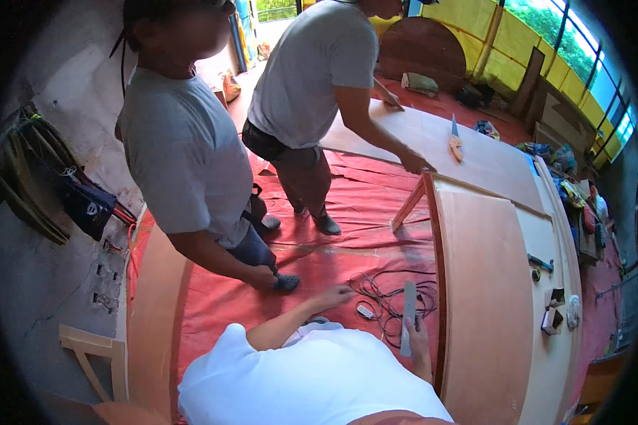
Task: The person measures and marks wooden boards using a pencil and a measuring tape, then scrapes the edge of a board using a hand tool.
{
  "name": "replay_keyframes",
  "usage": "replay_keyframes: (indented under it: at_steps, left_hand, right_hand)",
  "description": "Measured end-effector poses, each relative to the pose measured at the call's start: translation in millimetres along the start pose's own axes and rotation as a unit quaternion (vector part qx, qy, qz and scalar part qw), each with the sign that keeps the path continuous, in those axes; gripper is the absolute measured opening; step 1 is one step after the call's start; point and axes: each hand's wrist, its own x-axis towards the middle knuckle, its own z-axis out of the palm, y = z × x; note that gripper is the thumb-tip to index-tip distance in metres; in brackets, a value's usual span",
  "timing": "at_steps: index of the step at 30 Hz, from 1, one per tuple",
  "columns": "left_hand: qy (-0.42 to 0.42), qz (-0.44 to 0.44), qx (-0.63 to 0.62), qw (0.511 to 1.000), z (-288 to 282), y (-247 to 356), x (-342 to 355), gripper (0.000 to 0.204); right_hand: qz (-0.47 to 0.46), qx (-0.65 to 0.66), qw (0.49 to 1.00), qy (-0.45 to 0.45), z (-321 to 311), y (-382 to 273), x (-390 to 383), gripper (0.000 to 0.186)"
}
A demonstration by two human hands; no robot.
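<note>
The right hand was closed around a flat grey strip, fingers and thumb clamped on its lower part, while the left hand hung loosely apart from it, with nothing visible in its fingers. The strip looked like metal and stood nearly upright in view, just left of the near board; whether its edge was sharp could not be told.

To handle it well, a firm hold with fingertips behind the edge seemed wise, and the free hand would best have steadied the board, away from the strip's path. Setting the strip flat against the wood would probably have given more control than tilting it. The loose cord below called for careful footing.

The near board was smooth, pale brown and lay beside a dark red edge. Beyond it, a saw rested on the far board, where a bending co-worker had a hand near the corner. A second co-worker stood at the left. A hammer-like tool and small dark boxes lay to the right. Red sheeting covered the floor, and yellow panels lined the far side below the windows.
</note>
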Motion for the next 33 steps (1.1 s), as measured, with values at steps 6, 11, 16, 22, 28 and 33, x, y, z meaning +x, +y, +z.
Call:
replay_keyframes:
  at_steps: [6, 11, 16, 22, 28, 33]
  left_hand:
    - [-0.132, 0.108, -0.157, 0.973, 17, 48, 2, 0.046]
    - [-0.203, 0.063, -0.226, 0.951, 54, 26, 16, 0.052]
    - [-0.170, 0.009, -0.326, 0.930, 67, 55, -1, 0.039]
    - [-0.115, -0.062, -0.484, 0.865, 66, 50, 21, 0.024]
    - [-0.070, 0.042, -0.497, 0.864, 52, 81, 10, 0.026]
    - [-0.018, 0.175, -0.144, 0.974, 36, 72, 34, 0.037]
  right_hand:
    - [-0.174, -0.285, 0.943, -0.003, 43, -53, 5, 0.032]
    - [-0.223, -0.308, 0.925, 0.029, 66, -68, -2, 0.036]
    - [-0.223, -0.374, 0.900, 0.031, 78, -87, -14, 0.046]
    - [-0.237, -0.445, 0.863, 0.021, 91, -105, -20, 0.055]
    - [-0.226, -0.192, 0.955, -0.009, 91, -110, -21, 0.056]
    - [-0.217, -0.224, 0.940, 0.139, 75, -92, -21, 0.045]
